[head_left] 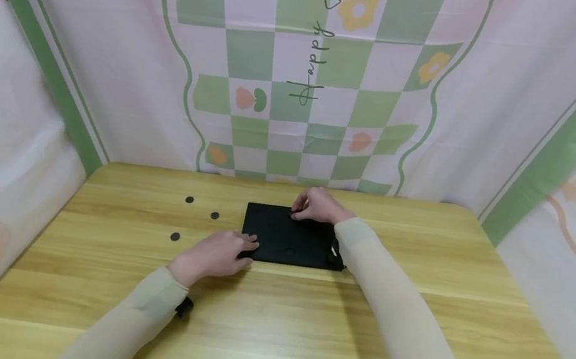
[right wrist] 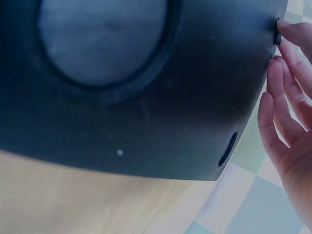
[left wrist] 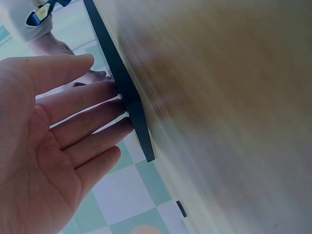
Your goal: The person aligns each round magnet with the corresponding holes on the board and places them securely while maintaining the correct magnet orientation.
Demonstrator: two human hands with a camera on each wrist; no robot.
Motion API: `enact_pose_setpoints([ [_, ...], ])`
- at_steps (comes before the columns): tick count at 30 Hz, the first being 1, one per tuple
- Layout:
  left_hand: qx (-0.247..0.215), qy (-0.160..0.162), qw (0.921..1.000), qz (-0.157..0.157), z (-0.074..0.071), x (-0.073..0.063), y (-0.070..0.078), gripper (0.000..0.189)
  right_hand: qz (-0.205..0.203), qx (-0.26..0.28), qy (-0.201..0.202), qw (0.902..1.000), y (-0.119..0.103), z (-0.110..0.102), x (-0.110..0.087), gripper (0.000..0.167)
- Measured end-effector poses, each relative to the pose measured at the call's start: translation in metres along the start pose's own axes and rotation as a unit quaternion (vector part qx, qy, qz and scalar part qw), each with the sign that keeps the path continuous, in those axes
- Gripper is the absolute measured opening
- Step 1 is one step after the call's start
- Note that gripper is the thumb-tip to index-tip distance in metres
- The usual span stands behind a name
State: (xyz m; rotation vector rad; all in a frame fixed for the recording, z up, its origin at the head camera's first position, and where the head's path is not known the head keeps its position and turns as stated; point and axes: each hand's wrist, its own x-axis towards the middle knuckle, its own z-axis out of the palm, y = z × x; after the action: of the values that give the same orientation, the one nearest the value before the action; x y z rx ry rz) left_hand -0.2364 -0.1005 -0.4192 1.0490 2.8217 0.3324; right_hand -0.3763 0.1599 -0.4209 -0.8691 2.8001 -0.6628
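A flat black rectangular panel (head_left: pixel 278 235) lies on the wooden table. My right hand (head_left: pixel 318 205) is over its far edge. There, thumb and forefinger pinch a small black disc (right wrist: pixel 277 32) standing at the panel's surface. An oval recess (right wrist: pixel 227 149) shows near the panel's corner. My left hand (head_left: pixel 218 252) rests its extended fingertips on the panel's near left corner; the left wrist view shows this palm (left wrist: pixel 44 161) open, fingers (left wrist: pixel 92 117) against the panel's edge. Three dark round discs (head_left: pixel 190 199) lie apart on the table, left of the panel.
The wooden table (head_left: pixel 263 328) runs back to a hanging cloth (head_left: pixel 284 134) with green and white checks. More printed cloth hangs at the left and right sides. A black device (head_left: pixel 184 307) sits at my left wrist.
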Motion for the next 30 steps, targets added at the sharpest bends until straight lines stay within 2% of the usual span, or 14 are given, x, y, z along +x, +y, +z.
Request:
enact_pose_setpoints([
  [12,0.003,0.003,1.0,0.002,0.0002,-0.0009,0.0006,0.039,-0.007,0.013,-0.002,0.9999,0.0007,-0.0004,-0.0012,0.017],
  [30,0.0,0.01,0.9999,0.006,0.0023,-0.0002,-0.0013,0.039,0.008,0.027,-0.012,0.9996,0.0034,-0.0007,-0.0009,0.018],
])
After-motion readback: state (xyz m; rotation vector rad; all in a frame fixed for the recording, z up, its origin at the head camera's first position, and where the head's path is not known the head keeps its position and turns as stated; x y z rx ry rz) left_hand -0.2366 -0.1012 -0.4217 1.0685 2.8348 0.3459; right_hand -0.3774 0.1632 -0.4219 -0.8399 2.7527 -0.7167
